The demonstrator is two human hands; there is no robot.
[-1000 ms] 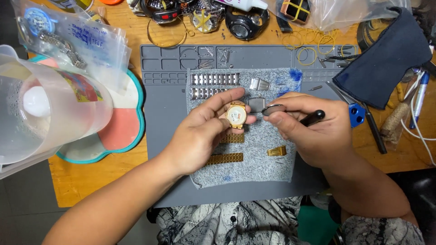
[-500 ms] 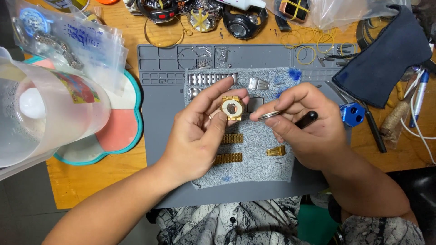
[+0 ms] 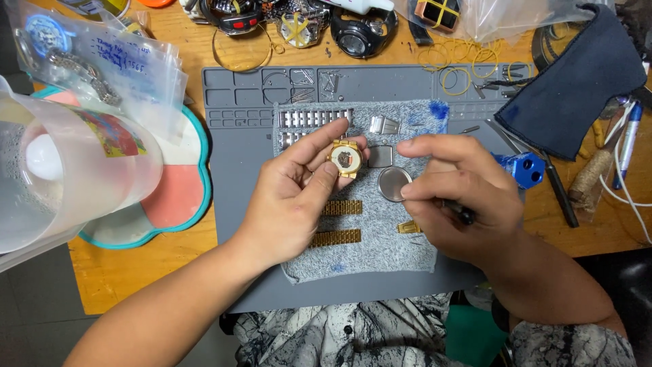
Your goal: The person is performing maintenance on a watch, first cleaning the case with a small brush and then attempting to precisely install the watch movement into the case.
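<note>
My left hand pinches a small gold watch case face down, with its open back and movement showing. My right hand sits just to the right of it, holding a round silver case back between thumb and forefinger, apart from the watch. A black-handled tool is tucked under the same hand's fingers. Both hands hover over a grey cloth on a grey work mat. Gold band pieces lie on the cloth below the hands.
Silver band links lie at the cloth's top. A blue tool block and dark blue cloth are at the right. A clear plastic cup and flower-shaped tray stand left. Watches, rubber bands and plastic bags line the back.
The right hand's tool was against the watch's back; now the case back is off and held in my right fingers, moved to the right of the watch.
</note>
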